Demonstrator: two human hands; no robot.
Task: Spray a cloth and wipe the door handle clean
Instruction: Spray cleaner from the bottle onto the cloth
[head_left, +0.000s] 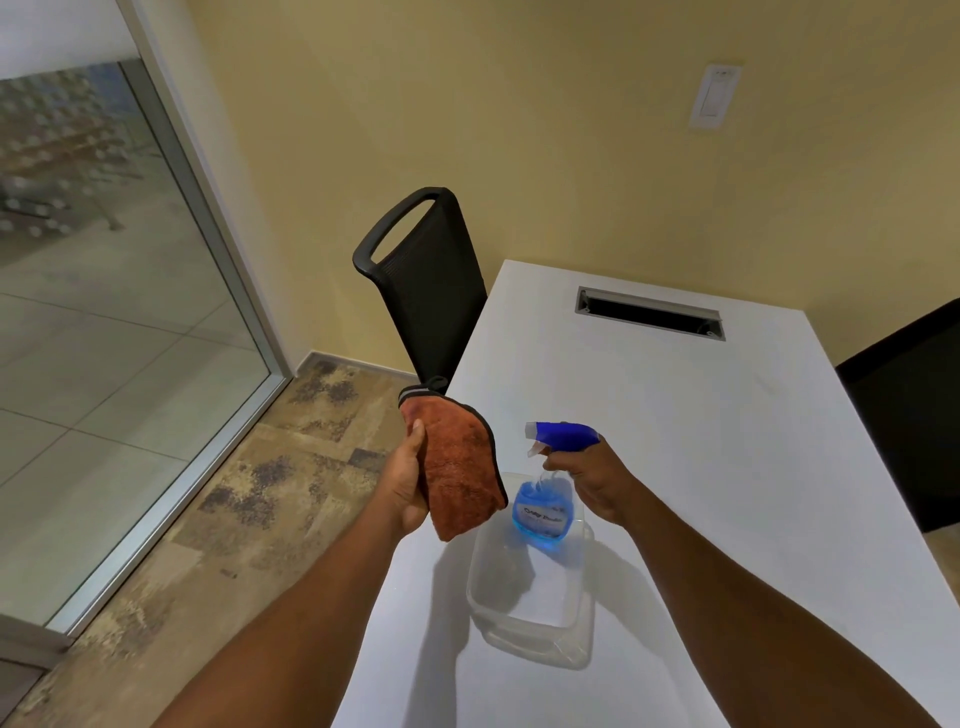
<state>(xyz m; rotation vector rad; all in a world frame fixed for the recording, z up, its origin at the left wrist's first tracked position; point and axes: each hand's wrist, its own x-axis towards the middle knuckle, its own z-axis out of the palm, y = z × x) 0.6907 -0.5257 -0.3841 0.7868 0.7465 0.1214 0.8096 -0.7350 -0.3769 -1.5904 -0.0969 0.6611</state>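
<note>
Left hand (410, 486) grips cloth (460, 467) at centre; right hand (592, 478) holds bottle (543, 512), nozzle facing cloth w/ a gap; mist may miss onto table (727, 441); trigger finger prob. hidden; handle not in view.

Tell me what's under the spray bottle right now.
A clear plastic tub sits on the white table below the spray bottle, which the right hand holds up. The tub looks empty; the bottle covers part of its far rim.
</note>
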